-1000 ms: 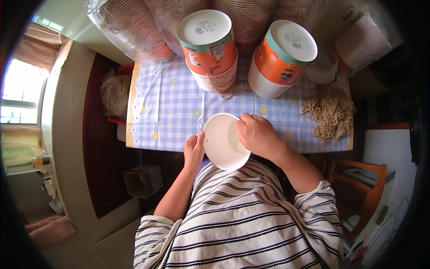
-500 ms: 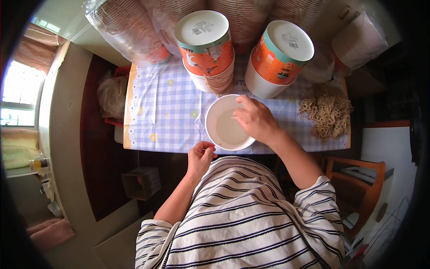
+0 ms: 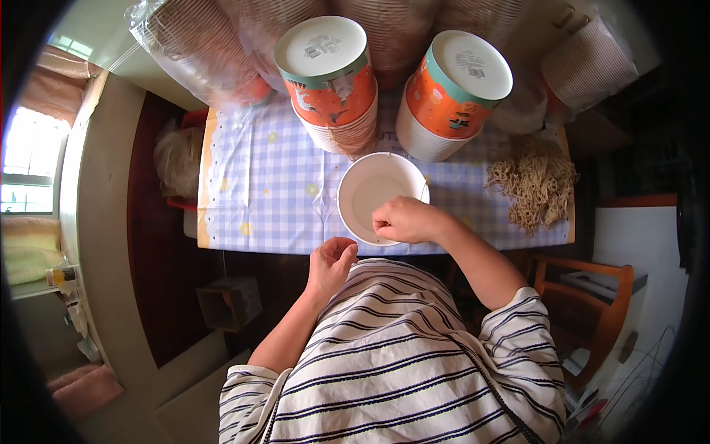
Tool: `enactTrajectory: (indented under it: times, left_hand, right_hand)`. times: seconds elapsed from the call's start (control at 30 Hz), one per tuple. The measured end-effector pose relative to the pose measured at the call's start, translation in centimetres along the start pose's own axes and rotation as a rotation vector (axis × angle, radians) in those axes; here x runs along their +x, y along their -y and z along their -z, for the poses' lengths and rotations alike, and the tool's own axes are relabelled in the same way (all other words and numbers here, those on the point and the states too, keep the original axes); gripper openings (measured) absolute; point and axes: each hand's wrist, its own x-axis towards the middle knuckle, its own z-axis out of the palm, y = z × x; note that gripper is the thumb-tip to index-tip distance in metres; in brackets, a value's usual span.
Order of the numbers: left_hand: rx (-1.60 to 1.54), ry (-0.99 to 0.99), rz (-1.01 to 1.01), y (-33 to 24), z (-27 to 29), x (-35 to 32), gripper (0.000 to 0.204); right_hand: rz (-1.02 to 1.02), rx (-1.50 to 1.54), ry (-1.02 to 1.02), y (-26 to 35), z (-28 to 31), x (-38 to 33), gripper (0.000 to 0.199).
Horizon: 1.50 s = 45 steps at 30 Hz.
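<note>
One white tub (image 3: pixel 373 183) opens upward beneath and beyond our right hand (image 3: pixel 404 220), fingers bunched; we cannot tell whether they pinch anything. Left of it, our left hand (image 3: pixel 333 263) half-curls, any hold unclear; it could best steady the tub.

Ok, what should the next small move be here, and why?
Probably bring the left hand onto the near rim of the white bucket to steady it: that hand is close beside it with no visible grip on it, while the right hand is over its opening.
</note>
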Motion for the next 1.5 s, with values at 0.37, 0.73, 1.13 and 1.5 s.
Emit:
enactTrajectory:
  times: [0.37,0.73,1.13,1.5]
  left_hand:
    - [-0.006,-0.004,0.081,-1.0,-0.9,1.4,0.027]
    - [-0.149,0.014,0.052,1.1,-0.4,-0.5,0.017]
    - [-0.137,0.018,0.035,1.3,-0.2,-0.4,0.018]
    - [-0.101,0.027,0.018,0.9,-0.2,-0.2,0.015]
  right_hand:
    - [0.096,-0.076,0.077,-0.9,-0.5,0.2,0.009]
    - [0.210,-0.143,-0.043,0.0,-3.8,-0.9,0.009]
    - [0.171,-0.177,-0.019,-0.5,-4.8,-0.3,0.010]
    - [0.199,-0.182,-0.041,-0.8,-5.0,-0.1,0.010]
